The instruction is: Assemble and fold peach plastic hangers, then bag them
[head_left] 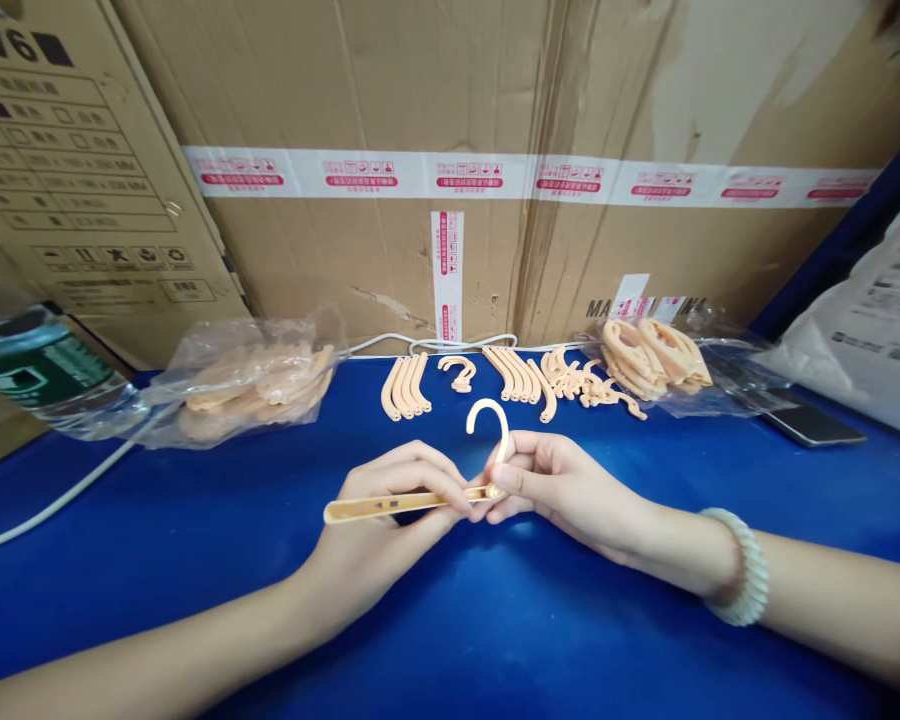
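In the middle of the head view, my left hand (397, 500) is closed on a peach-coloured plastic hanger arm (367, 509). The arm points left, its hollow side facing me. My right hand (562, 485) pinches the base of a matching hanger hook (501, 430), whose curve stands upright. Hook base and inner end of the arm meet between my fingertips; the fingers hide whether they are joined. Beyond my hands lie a row of hanger arms (405, 387) on the left, loose hooks (459, 372) in the middle, and another row of arms (516, 376) on the right.
A blue tabletop (450, 640) lies under everything. Behind stands a large cardboard box (360, 260). Left are a water bottle (45, 365), a white cable (67, 495) and a bag of parts (255, 380). Right are a hook pile (581, 380), stacked parts (652, 355) and a phone (814, 420).
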Motion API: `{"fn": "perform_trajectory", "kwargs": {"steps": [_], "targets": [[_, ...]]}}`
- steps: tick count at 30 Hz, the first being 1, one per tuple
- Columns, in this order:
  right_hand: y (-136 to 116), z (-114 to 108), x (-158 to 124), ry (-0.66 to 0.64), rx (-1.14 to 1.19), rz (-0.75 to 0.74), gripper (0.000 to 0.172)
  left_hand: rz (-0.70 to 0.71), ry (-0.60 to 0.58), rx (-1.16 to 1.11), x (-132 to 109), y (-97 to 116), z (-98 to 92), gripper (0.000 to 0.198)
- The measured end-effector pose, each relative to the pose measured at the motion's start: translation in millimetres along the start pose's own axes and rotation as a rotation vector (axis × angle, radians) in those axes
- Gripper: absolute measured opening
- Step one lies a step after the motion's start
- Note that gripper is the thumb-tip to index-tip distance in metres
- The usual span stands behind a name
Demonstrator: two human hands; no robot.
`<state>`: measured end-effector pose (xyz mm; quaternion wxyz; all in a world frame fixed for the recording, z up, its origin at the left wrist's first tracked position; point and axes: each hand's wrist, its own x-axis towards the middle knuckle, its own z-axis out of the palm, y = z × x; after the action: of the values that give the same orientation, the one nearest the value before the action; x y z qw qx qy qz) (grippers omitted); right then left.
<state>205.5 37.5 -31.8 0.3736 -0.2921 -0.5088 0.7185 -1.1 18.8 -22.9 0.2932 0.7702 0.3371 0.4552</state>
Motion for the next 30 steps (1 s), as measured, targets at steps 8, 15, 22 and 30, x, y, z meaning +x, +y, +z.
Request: {"fn": "perform_trajectory", "kwargs": {"steps": [8, 15, 22, 30], "targets": [[2, 5, -2, 0.068, -0.07, -0.044, 0.031, -0.106, -0.025, -0.059, 1, 1, 1.4, 0.013], [5, 7, -3, 0.109, -0.146, -0.072, 0.033, -0.298, 0.003, -0.202, -1, 2, 6.5, 0.005], [3, 11, -3, 0.15, -0.234, -0.161, 0.031, -0.45, 0.049, -0.354, 4, 2, 8.4, 0.016], [3, 17, -4, 0.144, -0.233, -0.122, 0.034, -0.562, -0.067, -0.443, 5, 3, 10.8, 0.027]]}}
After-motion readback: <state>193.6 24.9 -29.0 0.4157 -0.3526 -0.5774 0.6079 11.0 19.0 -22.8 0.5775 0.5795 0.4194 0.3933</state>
